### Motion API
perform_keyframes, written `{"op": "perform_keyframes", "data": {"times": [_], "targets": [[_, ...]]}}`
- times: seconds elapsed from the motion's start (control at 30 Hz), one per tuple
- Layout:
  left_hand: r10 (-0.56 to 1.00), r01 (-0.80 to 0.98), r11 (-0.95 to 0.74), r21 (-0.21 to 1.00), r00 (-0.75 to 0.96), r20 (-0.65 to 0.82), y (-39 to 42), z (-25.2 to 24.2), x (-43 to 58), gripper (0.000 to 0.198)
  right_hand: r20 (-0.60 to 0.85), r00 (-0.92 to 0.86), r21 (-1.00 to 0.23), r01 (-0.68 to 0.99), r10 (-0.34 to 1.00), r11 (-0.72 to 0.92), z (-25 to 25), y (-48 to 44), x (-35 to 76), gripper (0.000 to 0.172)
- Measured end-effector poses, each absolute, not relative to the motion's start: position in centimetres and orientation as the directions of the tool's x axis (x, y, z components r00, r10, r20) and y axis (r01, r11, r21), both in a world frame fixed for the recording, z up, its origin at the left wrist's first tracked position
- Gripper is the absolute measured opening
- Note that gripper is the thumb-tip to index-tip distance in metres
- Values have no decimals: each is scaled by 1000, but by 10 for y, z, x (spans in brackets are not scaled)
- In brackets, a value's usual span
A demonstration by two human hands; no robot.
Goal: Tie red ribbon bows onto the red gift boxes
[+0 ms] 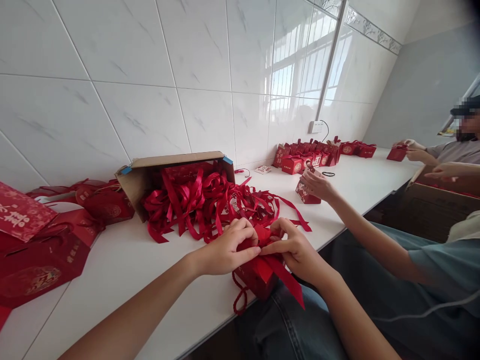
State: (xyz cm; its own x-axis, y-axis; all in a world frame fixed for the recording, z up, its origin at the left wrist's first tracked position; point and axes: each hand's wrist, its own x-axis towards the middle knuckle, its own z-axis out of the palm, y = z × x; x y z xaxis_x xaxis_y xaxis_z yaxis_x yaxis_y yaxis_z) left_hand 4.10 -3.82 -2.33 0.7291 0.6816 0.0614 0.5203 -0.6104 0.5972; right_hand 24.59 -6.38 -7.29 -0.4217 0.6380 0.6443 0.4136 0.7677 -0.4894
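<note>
At the table's front edge, a red gift box (258,277) sits just under my two hands. A red cord (240,300) loops down from its left side. My left hand (234,247) is closed, thumb and fingers pinching red ribbon at the top of the box. From the right, my right hand (298,247) meets it, fingers closed on the same red ribbon (287,282), whose cut end hangs down over the box. The knot area is partly hidden by my fingers. Just beyond lies a tangled heap of red ribbons (206,195).
An open cardboard box (131,195) on its side spills the ribbons. Red gift boxes (45,250) crowd the left; several more (307,155) line the wall. On the right, a co-worker's hand (317,185) holds a small box (307,195). Another person sits farther back.
</note>
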Motion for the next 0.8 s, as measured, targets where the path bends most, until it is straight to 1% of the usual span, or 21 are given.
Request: {"op": "perform_keyframes", "data": {"times": [0.07, 0.13, 0.2, 0.27, 0.33, 0.37, 0.53, 0.7, 0.73, 0.8], "targets": [[687, 486, -575, 658, 724, 66, -38, -24, 42, 23, 639, -417, -504, 408, 647, 761, -74, -63, 246, 49], [696, 463, -554, 692, 714, 80, -36, -26, 42, 25, 630, -415, -519, 404, 657, 753, -75, -63, 246, 46], [692, 438, -532, 724, 718, 74, -34, -28, 41, 21, 624, -411, -538, 392, 665, 747, -76, -63, 247, 45], [674, 382, -479, 790, 736, 53, -32, -29, 40, 17, 622, -408, -549, 381, 668, 744, -76, -63, 247, 44], [670, 328, -430, 841, 741, 53, -30, -31, 39, 16, 626, -407, -548, 379, 666, 746, -76, -63, 246, 43], [676, 320, -424, 847, 734, 61, -29, -31, 39, 17, 627, -406, -547, 378, 665, 747, -76, -63, 246, 43], [702, 396, -501, 770, 705, 94, -28, -31, 38, 24, 631, -401, -554, 367, 664, 748, -74, -62, 245, 42], [725, 507, -584, 634, 677, 127, -30, -26, 39, 23, 629, -386, -551, 391, 675, 737, -78, -62, 247, 43], [731, 519, -588, 621, 670, 132, -32, -25, 40, 23, 626, -381, -562, 383, 680, 733, -79, -62, 248, 43], [746, 508, -578, 638, 645, 162, -35, -26, 44, 22, 632, -358, -585, 362, 688, 726, -80, -62, 248, 41]]}}
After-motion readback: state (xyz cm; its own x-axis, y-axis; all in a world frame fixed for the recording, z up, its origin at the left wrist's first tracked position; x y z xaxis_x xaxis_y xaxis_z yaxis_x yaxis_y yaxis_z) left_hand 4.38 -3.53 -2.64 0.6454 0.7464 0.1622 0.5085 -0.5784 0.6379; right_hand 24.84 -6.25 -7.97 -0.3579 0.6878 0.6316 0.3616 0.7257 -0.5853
